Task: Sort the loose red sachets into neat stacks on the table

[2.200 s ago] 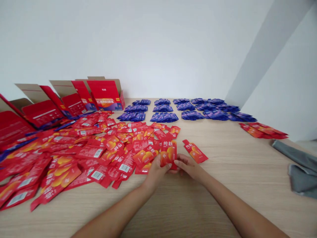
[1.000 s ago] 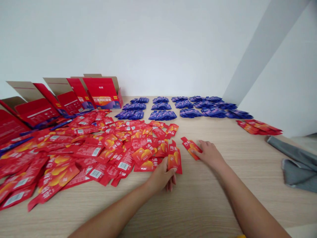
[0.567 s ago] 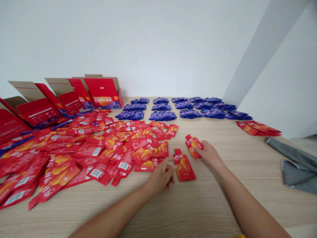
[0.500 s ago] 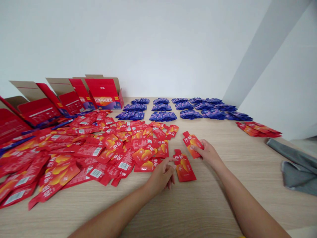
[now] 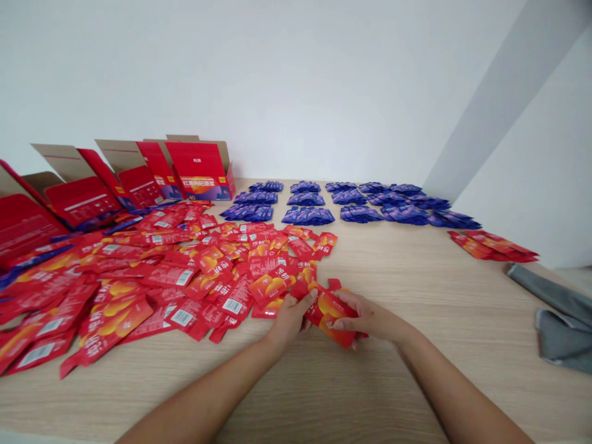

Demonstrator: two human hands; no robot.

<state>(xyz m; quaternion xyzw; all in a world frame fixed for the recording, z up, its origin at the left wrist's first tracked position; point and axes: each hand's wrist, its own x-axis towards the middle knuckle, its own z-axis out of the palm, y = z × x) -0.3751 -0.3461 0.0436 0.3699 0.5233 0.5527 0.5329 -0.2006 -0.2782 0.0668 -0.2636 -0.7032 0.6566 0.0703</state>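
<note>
Since the earlier frame, the left hand (image 5: 289, 320) and right hand (image 5: 367, 317) have been brought together on one red-and-orange flat foil pouch (image 5: 328, 311). At far left, red cardboard cartons with raised flaps (image 5: 198, 166) are partly cut off, their bases hidden by a sprawling pile of red foil pouches (image 5: 178, 277). By this pile the left hand is crowded; the held pouch's left end is pinched by it, the right end gripped by the right hand, whose underside fingers are mostly hidden. Behind, a second red pouch (image 5: 335, 284) is largely covered. Beyond, blue-purple pouch bundles (image 5: 309, 214) are laid in rows; rightward, fanned red pouches (image 5: 493, 243) are followed by grey cloth (image 5: 564, 339), cut off.
</note>
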